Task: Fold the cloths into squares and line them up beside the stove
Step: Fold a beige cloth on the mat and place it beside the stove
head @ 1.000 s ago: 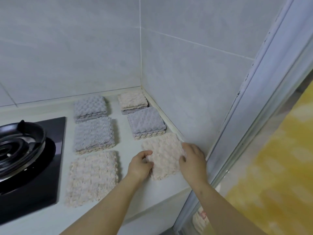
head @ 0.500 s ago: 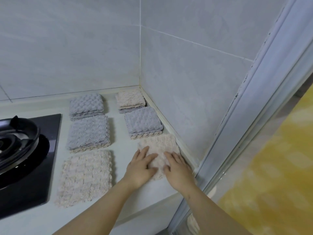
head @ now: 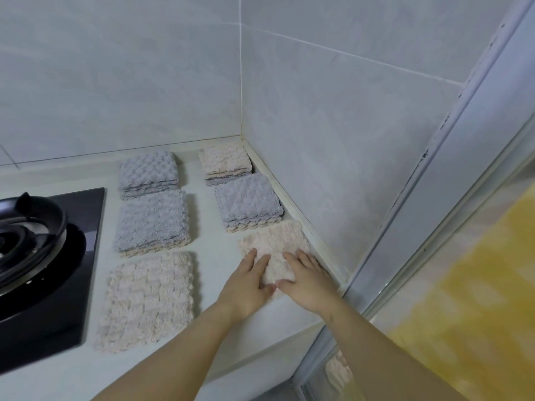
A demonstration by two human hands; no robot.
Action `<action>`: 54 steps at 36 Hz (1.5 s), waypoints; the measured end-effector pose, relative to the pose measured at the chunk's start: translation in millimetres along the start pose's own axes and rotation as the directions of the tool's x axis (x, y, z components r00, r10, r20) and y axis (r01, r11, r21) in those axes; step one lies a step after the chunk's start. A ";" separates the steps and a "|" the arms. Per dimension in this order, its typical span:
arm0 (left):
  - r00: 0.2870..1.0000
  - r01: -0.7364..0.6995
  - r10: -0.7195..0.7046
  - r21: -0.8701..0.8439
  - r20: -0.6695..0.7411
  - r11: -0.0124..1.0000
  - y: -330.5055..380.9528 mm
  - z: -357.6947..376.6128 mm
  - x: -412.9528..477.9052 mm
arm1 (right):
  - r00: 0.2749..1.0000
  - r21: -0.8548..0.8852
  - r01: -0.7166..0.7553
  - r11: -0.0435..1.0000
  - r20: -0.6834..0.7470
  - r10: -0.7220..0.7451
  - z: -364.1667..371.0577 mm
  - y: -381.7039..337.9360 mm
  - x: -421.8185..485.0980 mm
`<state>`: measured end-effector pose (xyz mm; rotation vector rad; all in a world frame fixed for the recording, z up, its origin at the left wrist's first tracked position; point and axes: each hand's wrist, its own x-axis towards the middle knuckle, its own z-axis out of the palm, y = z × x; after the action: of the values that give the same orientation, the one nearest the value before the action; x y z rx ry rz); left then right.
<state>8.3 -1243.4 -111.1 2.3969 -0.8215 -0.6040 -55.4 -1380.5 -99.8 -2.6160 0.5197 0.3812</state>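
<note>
Several folded square cloths lie in two rows on the white counter (head: 211,227) right of the black stove (head: 43,270). The row by the stove holds two grey cloths (head: 147,173) (head: 152,219) and a cream cloth (head: 147,299). Along the wall lie a cream cloth (head: 225,162), a grey cloth (head: 247,202) and the nearest cream cloth (head: 273,241). My left hand (head: 249,283) and my right hand (head: 305,280) rest flat on that nearest cloth, fingers spread, covering its near half.
Tiled walls close the counter at the back and right, meeting in a corner (head: 241,134). A black burner ring (head: 26,227) sits on the stove. The counter's front edge (head: 260,351) runs below my forearms. A metal door frame (head: 434,227) stands to the right.
My hands went from holding the nearest cream cloth by its two sides to lying flat on top of it, and they have stayed pressed there. The camera shifted slightly.
</note>
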 end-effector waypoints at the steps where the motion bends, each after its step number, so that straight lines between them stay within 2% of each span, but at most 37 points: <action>1: 1.000 0.004 -0.004 -0.005 0.007 1.000 0.8 -0.7 0.9 | 1.000 0.006 -0.002 1.000 0.006 0.002 -0.9 0.5 1.7; 7: 0.999 0.025 -0.023 -0.055 0.046 0.998 2.4 -5.9 1.3 | 0.999 0.066 -0.021 0.998 -0.023 0.022 -4.0 -1.7 2.0; 10: 0.998 0.045 -0.041 -0.098 0.039 0.994 5.7 -13.7 -3.0 | 0.991 0.108 -0.021 0.994 -0.129 0.035 -5.6 -8.7 -2.5; 13: 0.994 0.038 -0.054 -0.161 -0.095 0.986 8.9 -26.2 -13.3 | 0.968 0.124 -0.006 0.992 -0.247 0.037 -10.1 -21.9 -10.4; 18: 0.935 0.094 -0.174 -0.257 -0.309 0.962 -9.1 -58.9 -46.4 | 0.962 0.164 0.123 0.979 -0.262 -0.077 -8.3 -71.4 -21.5; 21: 0.874 0.157 -0.300 -0.361 -0.383 0.919 -27.7 -72.2 -78.9 | 0.957 0.174 0.214 0.961 -0.233 -0.171 1.1 -105.8 -29.1; 28: 0.702 0.236 -0.464 -0.437 -0.541 0.868 -86.0 -110.0 -182.7 | 0.909 0.239 0.417 0.877 -0.123 -0.399 44.0 -213.7 -56.3; 34: 0.498 0.294 -0.602 -0.531 -0.625 0.795 -144.1 -129.7 -300.8 | 0.805 0.230 0.577 0.783 -0.001 -0.593 100.7 -319.0 -111.7; 39: 0.324 0.359 -0.698 -0.599 -0.639 0.716 -188.8 -133.5 -415.1 | 0.692 0.265 0.674 0.690 0.101 -0.715 160.9 -402.9 -179.2; 43: 0.229 0.373 -0.735 -0.640 -0.638 0.672 -218.3 -134.5 -506.5 | 0.605 0.316 0.723 0.615 0.141 -0.784 207.2 -462.6 -240.8; 46: 0.144 0.376 -0.754 -0.670 -0.641 0.640 -239.7 -134.0 -567.4 | 0.567 0.371 0.723 0.582 0.162 -0.808 238.3 -499.1 -282.3; 54: 0.000 0.359 -0.776 -0.725 -0.630 0.588 -281.2 -137.0 -674.8 | 0.451 0.452 0.724 0.521 0.261 -0.853 296.6 -573.2 -356.8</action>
<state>-279.4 -563.9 -18.8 2.0314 0.8842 0.4740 -186.9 -659.1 -21.9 -2.0517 -0.7968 0.5154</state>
